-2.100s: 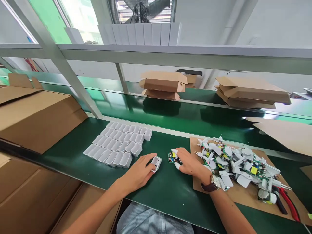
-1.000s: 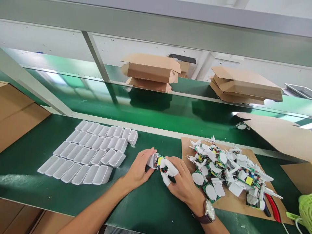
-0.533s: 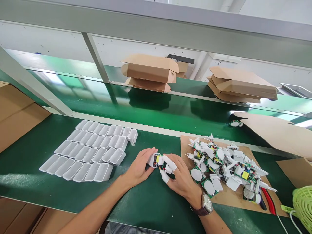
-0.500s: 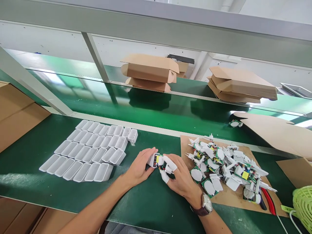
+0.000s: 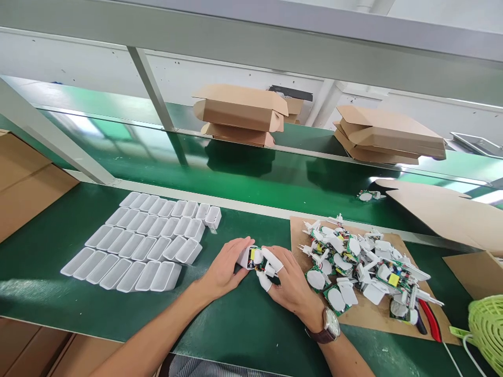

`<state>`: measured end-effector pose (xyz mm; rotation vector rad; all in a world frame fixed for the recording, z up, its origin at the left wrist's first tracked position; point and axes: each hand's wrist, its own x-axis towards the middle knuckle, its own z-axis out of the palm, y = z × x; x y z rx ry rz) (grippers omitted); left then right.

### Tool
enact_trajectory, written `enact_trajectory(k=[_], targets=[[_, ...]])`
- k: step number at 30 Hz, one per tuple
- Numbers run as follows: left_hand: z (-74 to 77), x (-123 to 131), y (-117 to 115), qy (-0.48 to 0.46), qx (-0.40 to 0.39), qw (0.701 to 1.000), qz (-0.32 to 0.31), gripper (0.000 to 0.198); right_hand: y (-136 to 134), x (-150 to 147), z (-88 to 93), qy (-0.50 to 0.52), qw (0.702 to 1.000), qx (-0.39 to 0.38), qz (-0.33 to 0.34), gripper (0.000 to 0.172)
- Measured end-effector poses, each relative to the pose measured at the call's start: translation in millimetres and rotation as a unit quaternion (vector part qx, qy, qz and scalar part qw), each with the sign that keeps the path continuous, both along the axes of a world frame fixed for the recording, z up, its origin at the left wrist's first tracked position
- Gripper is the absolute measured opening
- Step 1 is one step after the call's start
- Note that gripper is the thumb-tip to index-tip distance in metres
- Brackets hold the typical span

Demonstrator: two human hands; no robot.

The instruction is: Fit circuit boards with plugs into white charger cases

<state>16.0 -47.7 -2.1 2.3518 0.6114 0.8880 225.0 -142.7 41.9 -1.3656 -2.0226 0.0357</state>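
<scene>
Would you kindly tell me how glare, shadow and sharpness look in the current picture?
In the head view, pale window-like reflections streak the glossy green surface at upper left; in the same head view, dark patches lie below the cardboard boxes; also in the head view, the left hand and right hand look fairly sharp, but the circuit board's finest parts are too small to read.

Single head cam here, worn by the person, looking forward and down across the green worktop (image 5: 243,327). It's near enough that the forearms (image 5: 168,327) come in from about 7 and 5 o'clock, with the left hand (image 5: 227,268) and right hand (image 5: 288,283) just on the 6 o'clock side of centre. Pretty wide too: grey beam (image 5: 251,44) at 12, basket (image 5: 487,327) out at 4.
</scene>
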Motion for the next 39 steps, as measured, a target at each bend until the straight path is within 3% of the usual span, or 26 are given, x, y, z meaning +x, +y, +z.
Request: enact_trajectory(k=[11,15,19,25,30,33,39], targets=[[6.1,3.5,-2.5,0.009,-0.006,1.0,0.015,0.081,1.5,0.2,-1.4,0.027,0.999,-0.018,0.014,0.067],[7.2,3.8,-6.3,0.001,-0.095,0.995,-0.038,0.08,0.0,2.2,3.0,0.11,0.99,-0.078,0.046,0.058],[6.9,4.9,-8.1,-0.05,-0.2,0.977,-0.051,0.068,3.5,6.3,-0.1,0.201,0.977,-0.074,-0.008,0.029],[11.9,7.4,-9.1,-0.082,-0.374,0.924,-0.008,0.055,7.5,2.4,-15.1,0.114,0.988,-0.084,0.067,0.034],[15.4,5.4,-10.2,-0.054,-0.368,0.928,0.024,0.048,2.8,-11.1,-19.2,0.002,0.996,-0.083,0.044,0.04],[15.4,4.2,-10.9,-0.065,-0.372,0.925,0.03,0.049,2.7,-16.3,-22.0,-0.032,0.997,-0.065,0.018,0.032],[12.3,2.5,-12.1,-0.101,-0.366,0.925,-0.015,0.064,5.5,-12.0,-29.6,-0.031,0.998,-0.053,0.006,0.023]])
